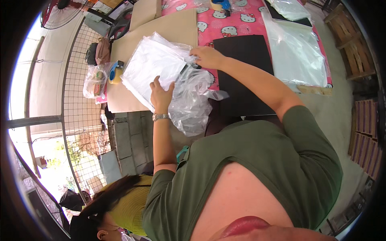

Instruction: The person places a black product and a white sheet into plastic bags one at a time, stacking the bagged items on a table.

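Left of the brown cardboard sheet (128, 60) hangs a tape dispenser (115, 73); on the cardboard lies the clear plastic bag (161, 72) with white contents; my left hand (161, 93) grips its near edge, fingers curled; my right hand (207, 57) pinches its far corner.

Both arms stretched fwd from the lower edge. Left hand (161, 94) is up on its wrist, back toward cam, fingers curled in a pinch, watch on the wrist. Right hand (207, 57) is further out, palm down, fingers bent and pressing.
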`<state>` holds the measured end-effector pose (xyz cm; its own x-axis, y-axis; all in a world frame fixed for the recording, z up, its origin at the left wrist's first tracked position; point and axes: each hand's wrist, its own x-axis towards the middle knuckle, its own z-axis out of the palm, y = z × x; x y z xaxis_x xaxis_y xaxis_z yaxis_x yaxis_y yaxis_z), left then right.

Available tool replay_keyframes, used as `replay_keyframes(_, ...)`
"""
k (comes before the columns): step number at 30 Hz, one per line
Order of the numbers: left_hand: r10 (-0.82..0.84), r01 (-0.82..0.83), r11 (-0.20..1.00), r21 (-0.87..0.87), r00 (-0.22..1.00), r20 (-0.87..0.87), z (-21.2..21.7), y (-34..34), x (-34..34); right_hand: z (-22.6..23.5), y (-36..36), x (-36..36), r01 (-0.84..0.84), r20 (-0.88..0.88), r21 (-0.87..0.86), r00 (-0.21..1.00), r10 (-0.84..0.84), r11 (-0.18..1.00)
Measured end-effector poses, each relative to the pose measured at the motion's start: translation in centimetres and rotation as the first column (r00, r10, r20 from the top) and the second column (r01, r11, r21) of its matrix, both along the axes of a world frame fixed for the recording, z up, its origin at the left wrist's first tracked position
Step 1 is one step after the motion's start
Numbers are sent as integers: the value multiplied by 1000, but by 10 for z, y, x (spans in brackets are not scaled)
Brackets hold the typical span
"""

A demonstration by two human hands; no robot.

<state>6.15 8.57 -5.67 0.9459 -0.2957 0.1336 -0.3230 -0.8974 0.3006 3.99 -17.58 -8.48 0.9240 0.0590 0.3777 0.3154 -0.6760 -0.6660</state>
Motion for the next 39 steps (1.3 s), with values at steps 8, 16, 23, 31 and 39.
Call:
replay_keyframes(8,-1,-9,987,160,998,62,-44,15,12,-41,44,78,-23,-18,-191,1000,20,981)
replay_keyframes(16,55,-63,992,108,996,77,-52,15,10,-39,49,73,95,88,-192,993,-79,977)
replay_keyframes(23,163,-167,984,59,984,72,-53,7,12,-38,34,10,11,-18,-250,1000,-16,968)
replay_keyframes(31,119,-121,993,19,991,57,-51,18,9,-22,49,51,61,96,-124,994,-49,990)
replay_keyframes(39,194,-194,981,-10,975,113,-55,14,2,-58,52,69,-14,92,-33,996,17,999)
